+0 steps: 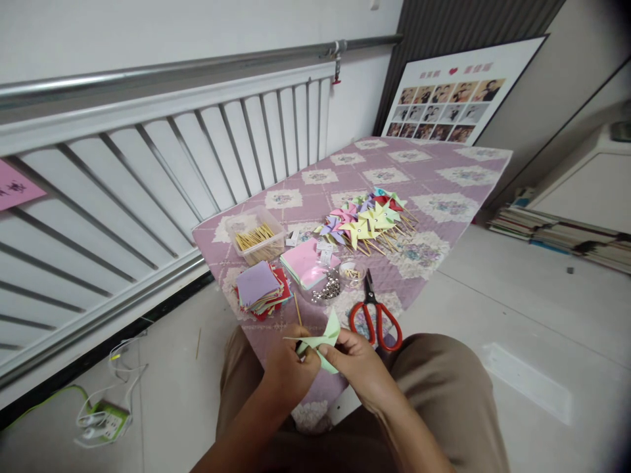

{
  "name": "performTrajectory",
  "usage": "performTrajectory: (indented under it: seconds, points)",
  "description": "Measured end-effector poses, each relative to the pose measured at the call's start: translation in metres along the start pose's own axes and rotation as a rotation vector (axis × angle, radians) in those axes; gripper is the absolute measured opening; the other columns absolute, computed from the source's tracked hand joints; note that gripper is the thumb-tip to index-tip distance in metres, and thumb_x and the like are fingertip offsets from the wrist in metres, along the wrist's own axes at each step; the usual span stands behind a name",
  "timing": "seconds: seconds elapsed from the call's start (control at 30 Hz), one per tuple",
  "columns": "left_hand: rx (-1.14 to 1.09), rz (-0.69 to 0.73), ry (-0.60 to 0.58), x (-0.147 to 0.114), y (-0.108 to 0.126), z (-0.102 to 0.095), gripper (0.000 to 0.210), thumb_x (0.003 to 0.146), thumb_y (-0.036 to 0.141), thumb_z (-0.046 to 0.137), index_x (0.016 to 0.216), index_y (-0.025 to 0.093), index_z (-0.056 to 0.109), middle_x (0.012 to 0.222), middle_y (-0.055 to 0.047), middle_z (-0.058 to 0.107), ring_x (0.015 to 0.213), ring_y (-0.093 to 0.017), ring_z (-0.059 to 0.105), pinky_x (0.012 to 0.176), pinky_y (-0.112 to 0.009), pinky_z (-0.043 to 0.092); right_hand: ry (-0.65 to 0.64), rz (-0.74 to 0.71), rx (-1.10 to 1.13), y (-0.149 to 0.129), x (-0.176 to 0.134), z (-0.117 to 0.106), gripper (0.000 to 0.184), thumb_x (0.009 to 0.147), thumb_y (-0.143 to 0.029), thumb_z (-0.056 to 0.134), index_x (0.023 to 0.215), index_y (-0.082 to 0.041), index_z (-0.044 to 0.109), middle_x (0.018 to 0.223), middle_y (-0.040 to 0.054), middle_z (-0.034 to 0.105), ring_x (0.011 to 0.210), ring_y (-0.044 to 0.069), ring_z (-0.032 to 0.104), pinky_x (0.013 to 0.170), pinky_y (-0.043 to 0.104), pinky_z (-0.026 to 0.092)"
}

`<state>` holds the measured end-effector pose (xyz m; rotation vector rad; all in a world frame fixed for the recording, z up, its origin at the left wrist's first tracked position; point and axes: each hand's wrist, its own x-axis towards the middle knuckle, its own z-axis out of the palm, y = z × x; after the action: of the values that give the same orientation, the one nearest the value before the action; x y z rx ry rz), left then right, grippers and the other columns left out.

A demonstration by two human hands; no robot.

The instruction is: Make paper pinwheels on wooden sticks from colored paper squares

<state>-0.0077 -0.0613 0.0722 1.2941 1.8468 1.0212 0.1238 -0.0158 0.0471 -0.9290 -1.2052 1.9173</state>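
Between my two hands is a light green paper pinwheel (329, 332), its blades partly folded. My left hand (294, 368) pinches it from the left, and my right hand (355, 362) grips it from the right with thumb and fingers. A thin wooden stick (298, 309) shows just above my left hand. Red-handled scissors (375, 315) lie to the right, blades pointing away. Ahead sit a heap of silvery pins (329, 288), a small round tub (351, 274) of short pale pieces, and a stack of coloured paper squares (258, 286).
A clear plastic box (259, 233) holds many wooden sticks. Pink paper sheets (306, 261) lie beside it. Finished pinwheels (365, 222) are piled farther back on the flowered tablecloth (345, 177). A white radiator (197, 157) borders the table's left; a power strip (109, 420) lies on the floor.
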Motion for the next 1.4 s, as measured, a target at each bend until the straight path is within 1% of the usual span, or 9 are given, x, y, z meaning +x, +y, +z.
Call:
performTrajectory:
  seconds: [0.13,0.33,0.5,0.6,0.7,0.87,1.1,1.27,1.4]
  points:
    - [-0.024,-0.007,-0.027,0.001,0.002,-0.001,0.005,0.063,0.016,0.05,0.063,0.018,0.055,0.056,0.002,0.051,0.054,-0.014,0.046,0.052,-0.026,0.033,0.015,-0.003,0.028,-0.001,0.0,0.0,0.03,0.065,-0.044,0.08,0.081,-0.019,0.075,0.073,-0.0007,0.071,0.064,0.013,0.056,0.064,0.026,0.043]
    - [-0.236,-0.056,-0.206,0.007,0.002,-0.005,0.009,0.069,0.019,0.05,0.064,0.016,0.057,0.061,0.002,0.052,0.057,-0.012,0.045,0.053,-0.024,0.035,0.064,0.029,0.041,-0.01,-0.006,0.003,0.032,0.063,-0.045,0.08,0.08,-0.019,0.074,0.075,0.0011,0.072,0.064,0.015,0.058,0.064,0.028,0.044]
    - [-0.382,-0.107,-0.266,0.008,-0.001,-0.005,0.014,0.071,0.02,0.053,0.076,0.016,0.065,0.067,0.0,0.063,0.061,-0.014,0.052,0.058,-0.024,0.04,0.051,0.026,0.05,-0.009,-0.006,0.003,0.034,0.063,-0.046,0.08,0.085,-0.021,0.075,0.081,0.0017,0.074,0.067,0.016,0.06,0.066,0.028,0.046]
    - [-0.404,-0.114,-0.267,0.007,-0.002,-0.004,0.016,0.072,0.02,0.054,0.078,0.018,0.069,0.069,0.0,0.067,0.062,-0.015,0.055,0.059,-0.025,0.042,0.036,0.026,0.021,-0.007,-0.004,0.003,0.041,0.061,-0.051,0.08,0.088,-0.02,0.075,0.084,0.0036,0.074,0.067,0.017,0.061,0.065,0.029,0.047]
    - [-0.409,-0.127,-0.262,0.006,-0.001,-0.004,0.018,0.071,0.019,0.054,0.078,0.019,0.07,0.07,0.0,0.069,0.062,-0.015,0.057,0.059,-0.025,0.043,0.063,0.026,0.008,-0.008,-0.004,0.004,0.044,0.061,-0.051,0.079,0.091,-0.02,0.074,0.087,0.0042,0.074,0.068,0.017,0.061,0.065,0.029,0.047]
    - [-0.384,-0.133,-0.257,0.006,-0.002,-0.006,0.017,0.071,0.018,0.054,0.077,0.019,0.07,0.071,0.0,0.069,0.06,-0.014,0.056,0.057,-0.024,0.042,0.091,0.031,0.028,-0.01,-0.007,0.007,0.038,0.063,-0.046,0.08,0.091,-0.02,0.073,0.084,0.0024,0.074,0.068,0.016,0.061,0.066,0.028,0.047]
    - [-0.325,-0.118,-0.244,0.008,-0.006,-0.005,0.017,0.07,0.019,0.055,0.078,0.018,0.07,0.073,-0.002,0.071,0.066,-0.017,0.06,0.061,-0.026,0.045,0.1,0.033,-0.027,-0.008,-0.004,0.007,0.032,0.064,-0.043,0.079,0.086,-0.019,0.073,0.077,0.0021,0.073,0.066,0.018,0.062,0.065,0.03,0.047]
    - [-0.336,-0.103,-0.241,0.009,-0.011,-0.006,0.023,0.069,0.017,0.056,0.087,0.015,0.07,0.08,-0.004,0.072,0.073,-0.017,0.062,0.066,-0.026,0.047,0.054,0.053,-0.033,-0.003,-0.001,0.005,0.034,0.065,-0.045,0.078,0.088,-0.02,0.074,0.075,0.0018,0.073,0.066,0.019,0.061,0.065,0.03,0.047]
    - [-0.376,-0.118,-0.25,0.007,-0.016,-0.007,0.02,0.07,0.016,0.055,0.083,0.014,0.07,0.073,-0.002,0.07,0.067,-0.016,0.059,0.062,-0.024,0.044,0.005,0.071,-0.042,0.007,0.004,0.005,0.037,0.066,-0.047,0.077,0.092,-0.021,0.074,0.084,0.0025,0.074,0.069,0.018,0.061,0.067,0.029,0.045]
